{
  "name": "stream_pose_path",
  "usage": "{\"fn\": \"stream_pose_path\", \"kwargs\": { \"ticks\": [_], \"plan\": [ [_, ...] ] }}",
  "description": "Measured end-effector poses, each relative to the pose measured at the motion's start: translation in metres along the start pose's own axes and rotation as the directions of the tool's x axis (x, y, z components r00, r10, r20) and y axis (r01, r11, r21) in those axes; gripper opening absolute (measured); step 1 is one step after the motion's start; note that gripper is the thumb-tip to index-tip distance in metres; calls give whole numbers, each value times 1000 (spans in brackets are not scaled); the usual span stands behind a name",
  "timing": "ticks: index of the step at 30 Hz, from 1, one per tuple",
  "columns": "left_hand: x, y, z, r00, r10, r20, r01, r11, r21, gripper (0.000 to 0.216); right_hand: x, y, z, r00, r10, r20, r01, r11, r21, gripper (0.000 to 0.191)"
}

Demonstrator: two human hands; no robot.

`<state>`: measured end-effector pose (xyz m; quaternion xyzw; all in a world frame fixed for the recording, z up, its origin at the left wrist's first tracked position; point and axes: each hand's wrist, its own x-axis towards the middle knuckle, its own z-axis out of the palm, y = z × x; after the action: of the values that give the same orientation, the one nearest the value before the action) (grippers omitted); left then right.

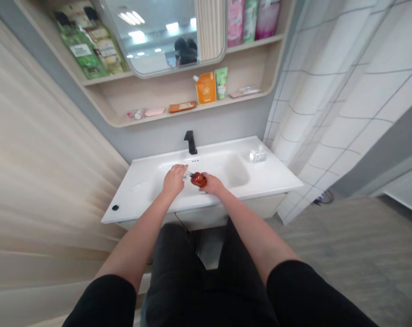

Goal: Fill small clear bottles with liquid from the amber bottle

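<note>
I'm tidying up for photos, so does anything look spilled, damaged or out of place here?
I can't make out any spill or damage. One oddity: a small black disc lies alone near the counter's front left corner, away from the brown bottle in the right hand.

The bottle looks glossy, the washbasin smooth and shiny, the faucet matt.

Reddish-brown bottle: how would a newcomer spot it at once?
Find the white sink below the black faucet. Over its basin, the right hand holds the reddish-brown bottle, its dark neck toward the left hand. Its glossy coloured body sets it apart from the small clear piece at that hand.
</note>
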<state>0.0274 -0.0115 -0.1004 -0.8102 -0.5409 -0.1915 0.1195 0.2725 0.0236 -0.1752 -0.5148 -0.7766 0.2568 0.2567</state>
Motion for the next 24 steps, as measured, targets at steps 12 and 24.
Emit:
{"fn": "stream_pose_path", "kwargs": {
  "ticks": [12, 24],
  "plan": [
    [6, -1, -4, 999, 29, 21, -30, 999, 29, 80, -2, -3, -3, 1000, -7, -16, 7, 1000, 7, 79],
    [11, 0, -10, 998, 61, 34, -62, 997, 49, 81, -6, -9, -7, 999, 20, -30, -20, 1000, 8, 78]
  ]
}}
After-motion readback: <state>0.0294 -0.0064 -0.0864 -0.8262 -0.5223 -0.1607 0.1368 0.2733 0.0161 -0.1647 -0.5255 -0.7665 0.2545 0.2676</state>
